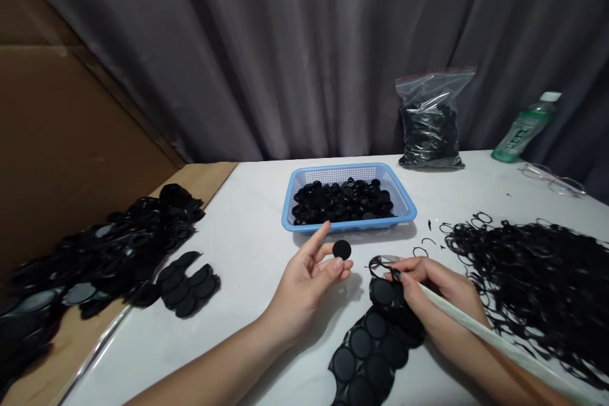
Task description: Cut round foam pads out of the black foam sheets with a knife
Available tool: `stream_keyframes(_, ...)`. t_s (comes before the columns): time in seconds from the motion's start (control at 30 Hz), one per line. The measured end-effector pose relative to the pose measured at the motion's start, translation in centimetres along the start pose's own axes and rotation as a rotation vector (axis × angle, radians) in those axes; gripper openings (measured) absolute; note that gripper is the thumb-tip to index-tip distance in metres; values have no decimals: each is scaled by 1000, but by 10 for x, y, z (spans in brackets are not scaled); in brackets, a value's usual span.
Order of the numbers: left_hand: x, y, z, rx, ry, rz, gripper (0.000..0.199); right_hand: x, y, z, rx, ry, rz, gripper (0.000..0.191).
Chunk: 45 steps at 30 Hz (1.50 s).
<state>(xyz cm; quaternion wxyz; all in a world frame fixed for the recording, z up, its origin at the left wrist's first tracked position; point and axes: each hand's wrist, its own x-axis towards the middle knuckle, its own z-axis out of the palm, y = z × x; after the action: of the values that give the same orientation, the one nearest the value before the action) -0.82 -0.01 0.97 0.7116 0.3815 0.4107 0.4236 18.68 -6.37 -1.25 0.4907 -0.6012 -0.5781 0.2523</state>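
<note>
My left hand [304,285] pinches a small round black disc [341,250] between thumb and fingers, with its index finger stretched out. To its right, my right hand [442,295] is closed on the upper end of a black rubber-like sheet of round discs [375,355]. The sheet hangs down towards the table's near edge. A thin open black ring of scrap [377,264] stands out at the sheet's top, by my right fingertips. Along that hand runs a long pale strip [480,323]; a greyish pointed tip [389,259] shows near the fingers, and whether the two are one tool I cannot tell.
A blue plastic basket [349,226] of black round caps stands ahead. Thin black ring scraps [547,285] are heaped at right. More disc sheets [188,285] lie at left, beside a large pile [124,247] on cardboard. Behind are a zip bag [431,130], a green bottle [523,130] and glasses [554,181].
</note>
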Motion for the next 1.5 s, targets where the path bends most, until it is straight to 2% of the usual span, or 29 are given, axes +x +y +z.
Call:
stream_keyframes(0.13,3,3,-1,9,-19,18,77,0,-1,0,-19,3,-4,24)
stream_keyframes(0.47,8,11,-7,-87,34,38,70,-2,1,2,-31,-27,-35,25)
stream_keyframes(0.7,19,17,-14,-57,-100,52,95,-1,-5,3,-32,-34,-112,22)
stream_keyframes(0.97,19,16,-17,148,-77,181,70,-2,-3,2,14,-61,-100,18)
stream_keyframes(1.07,26,25,-22,262,-44,246,61,-3,-2,1,11,-80,-105,18)
stream_keyframes(1.23,39,43,-34,399,79,350,40,-4,-2,2,41,-90,-108,19)
stream_keyframes(1.33,38,43,-37,393,125,387,30,-4,-1,3,155,-102,-13,19)
stream_keyframes(1.4,31,37,-33,419,104,393,23,-2,-1,4,346,-120,112,23)
stream_keyframes(1.43,26,32,-30,440,55,383,21,-1,-2,4,470,-134,174,25)
stream_keyframes(1.5,15,22,-22,467,-136,311,30,2,-5,4,715,-161,281,29)
